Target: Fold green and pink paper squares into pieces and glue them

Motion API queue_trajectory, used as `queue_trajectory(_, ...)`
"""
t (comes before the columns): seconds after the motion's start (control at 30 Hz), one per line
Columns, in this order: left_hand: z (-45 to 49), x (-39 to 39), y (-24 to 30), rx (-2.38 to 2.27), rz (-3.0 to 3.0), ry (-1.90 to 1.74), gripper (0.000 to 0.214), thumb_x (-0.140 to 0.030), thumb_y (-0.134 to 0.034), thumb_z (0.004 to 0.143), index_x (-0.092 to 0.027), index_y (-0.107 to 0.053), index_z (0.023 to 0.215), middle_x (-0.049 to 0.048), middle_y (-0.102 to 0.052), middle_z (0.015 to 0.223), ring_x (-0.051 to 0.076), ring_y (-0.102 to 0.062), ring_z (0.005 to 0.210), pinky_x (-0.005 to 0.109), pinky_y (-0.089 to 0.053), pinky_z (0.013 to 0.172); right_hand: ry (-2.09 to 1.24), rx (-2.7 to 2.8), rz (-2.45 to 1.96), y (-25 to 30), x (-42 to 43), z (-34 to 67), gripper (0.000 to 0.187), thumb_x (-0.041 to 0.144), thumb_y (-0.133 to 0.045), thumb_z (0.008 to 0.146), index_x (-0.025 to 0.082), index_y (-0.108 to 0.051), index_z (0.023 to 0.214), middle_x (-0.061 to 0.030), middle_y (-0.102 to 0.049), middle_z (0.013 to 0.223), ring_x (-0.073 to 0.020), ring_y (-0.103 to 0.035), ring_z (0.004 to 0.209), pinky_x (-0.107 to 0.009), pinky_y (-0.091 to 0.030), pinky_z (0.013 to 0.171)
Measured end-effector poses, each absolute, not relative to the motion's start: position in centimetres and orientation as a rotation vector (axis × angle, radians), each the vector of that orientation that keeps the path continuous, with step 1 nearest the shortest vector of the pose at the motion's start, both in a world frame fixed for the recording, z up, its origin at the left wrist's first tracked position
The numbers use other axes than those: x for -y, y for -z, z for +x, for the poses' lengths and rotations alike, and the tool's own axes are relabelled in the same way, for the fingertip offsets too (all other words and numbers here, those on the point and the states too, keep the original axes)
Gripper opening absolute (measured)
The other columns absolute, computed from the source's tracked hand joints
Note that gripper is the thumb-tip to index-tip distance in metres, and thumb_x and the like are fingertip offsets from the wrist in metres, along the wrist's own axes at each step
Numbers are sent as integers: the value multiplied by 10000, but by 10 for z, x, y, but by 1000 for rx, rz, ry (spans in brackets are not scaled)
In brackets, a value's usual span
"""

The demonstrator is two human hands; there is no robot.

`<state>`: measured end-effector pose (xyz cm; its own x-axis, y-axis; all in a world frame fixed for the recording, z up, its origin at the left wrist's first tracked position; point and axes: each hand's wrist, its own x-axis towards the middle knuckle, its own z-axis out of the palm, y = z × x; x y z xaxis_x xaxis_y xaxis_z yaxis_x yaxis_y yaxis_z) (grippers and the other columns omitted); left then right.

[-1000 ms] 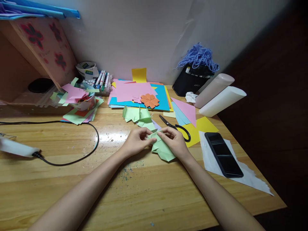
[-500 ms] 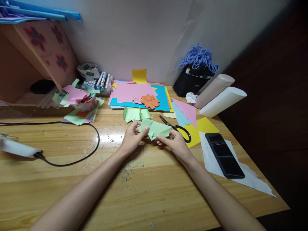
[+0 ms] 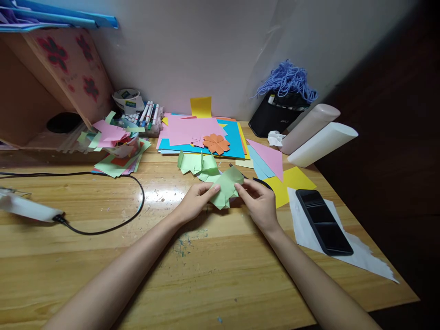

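Note:
A folded piece of light green paper [image 3: 227,185] is held above the desk between both hands. My left hand [image 3: 197,199] pinches its left edge, thumb on top. My right hand [image 3: 259,201] pinches the right edge with thumb and fingers. Small folds stick out along its lower side. Just behind it lie other folded green paper pieces [image 3: 197,164]. A pair of scissors [image 3: 263,183] lies behind my right hand, mostly hidden by the hand and the paper.
Coloured sheets [image 3: 237,142] with an orange paper flower [image 3: 216,144] lie at the back. A phone [image 3: 323,222] rests on white paper at right. A scrap-filled cup [image 3: 125,149], markers [image 3: 149,114] and a black cable [image 3: 142,197] are on the left. Two bottles [image 3: 323,144] stand back right.
The green paper has been turned and its broad flat face now shows, with folds pointing down. My right hand has shifted slightly right and up, now covering more of the scissors.

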<state>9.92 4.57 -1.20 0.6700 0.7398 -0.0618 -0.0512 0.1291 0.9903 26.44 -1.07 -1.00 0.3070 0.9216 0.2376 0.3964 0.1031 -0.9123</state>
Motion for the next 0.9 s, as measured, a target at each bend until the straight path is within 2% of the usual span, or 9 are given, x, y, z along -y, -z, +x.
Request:
queue_trajectory(0.1,100,-46,15,-656,1321,-605,369,-464,-476,807,-125,-607,745,26,-582,676,98,-498,577,190,-359,499,-345,1526,-1490,9,13,267,243,238,-489,838,229,-650,1020,-50,-636,873,-168,-569,754,-310,-471,705)
queue_trajectory(0.27,98,-48,19,-659,1343,-633,355,-451,-485,806,-122,-573,709,10,-542,654,83,-453,559,193,-350,501,-126,1896,-1433,12,9,277,432,107,-393,862,324,-520,1214,-34,-577,839,-158,-521,774,-301,-444,714)
queue_trajectory(0.5,98,-43,12,-650,1431,-612,357,-426,-445,828,-126,-545,663,-10,-489,620,96,-432,573,220,-360,549,31,2061,-1573,13,9,277,491,93,-386,854,307,-434,1294,-50,-546,840,-188,-479,788,-303,-444,708)
queue_trajectory(0.67,100,-44,18,-685,1448,-606,365,-447,-442,820,-128,-537,671,6,-496,642,120,-465,625,243,-390,593,113,2151,-1659,7,10,271,490,95,-412,836,268,-446,1293,-69,-542,864,-209,-458,807,-310,-445,666)
queue_trajectory(0.9,100,-46,19,-782,1536,-634,388,-462,-444,811,-139,-485,600,-13,-438,590,96,-410,568,210,-365,522,135,2226,-1685,5,11,268,537,85,-416,815,255,-399,1324,-92,-527,932,-229,-436,831,-324,-435,643)
